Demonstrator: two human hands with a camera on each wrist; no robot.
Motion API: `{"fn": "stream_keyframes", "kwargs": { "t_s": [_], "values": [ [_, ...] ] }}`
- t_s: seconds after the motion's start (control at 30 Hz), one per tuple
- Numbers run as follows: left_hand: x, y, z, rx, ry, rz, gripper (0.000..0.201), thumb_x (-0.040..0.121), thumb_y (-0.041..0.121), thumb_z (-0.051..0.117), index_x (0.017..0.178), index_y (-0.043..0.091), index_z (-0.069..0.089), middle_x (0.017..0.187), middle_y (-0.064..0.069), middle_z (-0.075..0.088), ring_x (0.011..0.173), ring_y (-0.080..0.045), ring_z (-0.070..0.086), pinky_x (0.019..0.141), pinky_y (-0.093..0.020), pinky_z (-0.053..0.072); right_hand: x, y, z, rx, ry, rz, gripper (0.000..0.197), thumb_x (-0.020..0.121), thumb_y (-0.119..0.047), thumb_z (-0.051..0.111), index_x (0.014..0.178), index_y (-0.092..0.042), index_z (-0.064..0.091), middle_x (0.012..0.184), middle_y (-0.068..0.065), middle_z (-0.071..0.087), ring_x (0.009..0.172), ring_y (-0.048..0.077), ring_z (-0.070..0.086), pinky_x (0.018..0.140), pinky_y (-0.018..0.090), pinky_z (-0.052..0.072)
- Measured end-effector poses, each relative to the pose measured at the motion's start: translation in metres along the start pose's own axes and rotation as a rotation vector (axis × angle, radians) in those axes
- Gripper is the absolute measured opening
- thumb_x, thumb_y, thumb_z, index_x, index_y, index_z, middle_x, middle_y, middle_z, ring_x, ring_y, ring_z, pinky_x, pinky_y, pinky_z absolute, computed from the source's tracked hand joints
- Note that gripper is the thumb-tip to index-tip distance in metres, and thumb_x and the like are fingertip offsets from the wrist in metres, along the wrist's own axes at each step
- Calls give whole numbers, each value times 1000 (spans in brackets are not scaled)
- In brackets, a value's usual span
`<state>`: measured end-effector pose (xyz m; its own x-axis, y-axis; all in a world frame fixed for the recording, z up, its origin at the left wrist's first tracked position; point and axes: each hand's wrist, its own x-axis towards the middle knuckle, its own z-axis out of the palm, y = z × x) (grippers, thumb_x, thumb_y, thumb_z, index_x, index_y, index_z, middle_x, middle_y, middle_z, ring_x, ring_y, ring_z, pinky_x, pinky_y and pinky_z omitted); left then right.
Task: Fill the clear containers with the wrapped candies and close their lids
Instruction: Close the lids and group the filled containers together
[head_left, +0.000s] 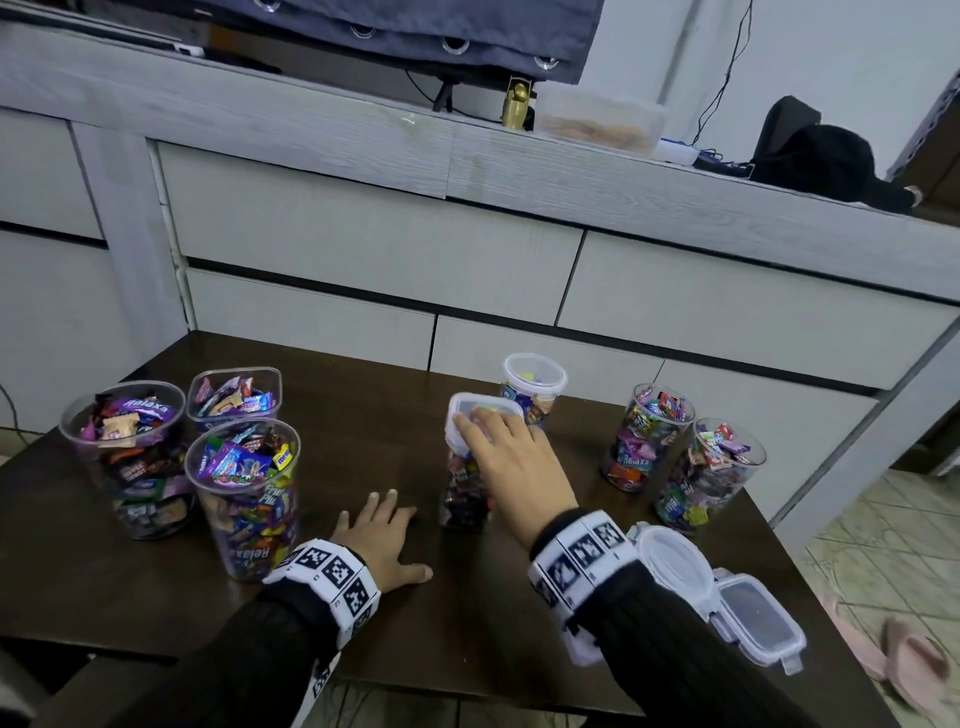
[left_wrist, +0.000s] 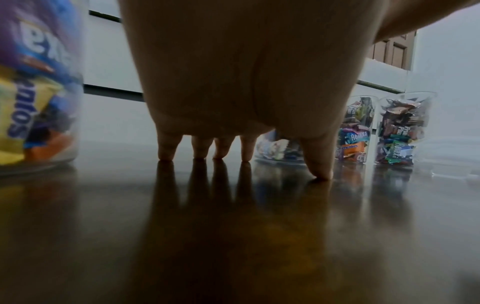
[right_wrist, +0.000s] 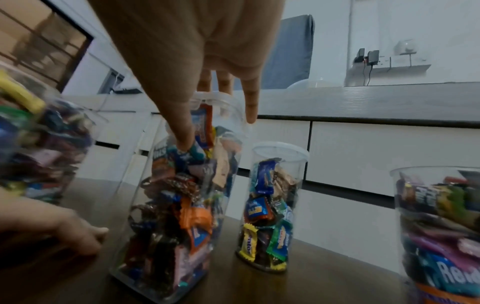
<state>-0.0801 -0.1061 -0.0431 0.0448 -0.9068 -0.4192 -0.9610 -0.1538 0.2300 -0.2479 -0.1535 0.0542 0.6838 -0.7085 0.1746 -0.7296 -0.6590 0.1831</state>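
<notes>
The right hand lay flat, fingers straight, on the lid of a square jar of candies mid-worktop. The left hand rested spread and empty on the worktop beside it. Five unlidded jars stood toward the left and right edges; two loose lids lay at the near right corner.

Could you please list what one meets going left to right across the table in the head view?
Three open candy containers → left hand → square container under the right hand → two open round containers → loose lids.
</notes>
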Motion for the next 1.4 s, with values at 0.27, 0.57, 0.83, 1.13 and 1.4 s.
{"fn": "stream_keyframes", "kwargs": {
  "t_s": [0.27,0.57,0.83,1.13,1.4],
  "values": [
    [-3,3,1,38,-2,-11,88,90,60,52,156,24,4,163,-3,-13,150,-25,-11,120,-53,4,76,4,14,-77,52,52,72,82,-11,64,143,-14,25,142,11,37,126,31,40,101,49,36],
    [-5,5,1,43,-8,-17,88,90,60,51,155,24,4,163,-4,-12,150,-26,-11,120,-54,4,88,9,9,-78,78,94,72,84,-19,63,143,-16,22,146,8,35,132,29,37,110,58,23],
    [-3,5,1,51,-27,-37,89,91,61,50,155,24,2,162,-4,-14,150,-26,-12,120,-54,4,39,130,-27,-50,225,486,81,77,-49,67,140,-14,30,141,8,41,128,28,42,104,51,36],
    [-5,6,-2,41,-30,-41,88,91,59,51,155,25,2,163,-2,-14,149,-25,-13,120,-53,3,3,210,23,-223,-304,842,103,66,-84,49,137,-11,36,141,9,45,133,29,38,109,68,14],
    [-4,6,0,24,-45,-35,88,91,59,51,156,24,2,162,-2,-17,149,-25,-15,119,-53,0,14,211,22,-233,-261,800,89,71,-86,38,123,-15,53,128,5,57,122,26,49,107,72,7]
  ]
}}
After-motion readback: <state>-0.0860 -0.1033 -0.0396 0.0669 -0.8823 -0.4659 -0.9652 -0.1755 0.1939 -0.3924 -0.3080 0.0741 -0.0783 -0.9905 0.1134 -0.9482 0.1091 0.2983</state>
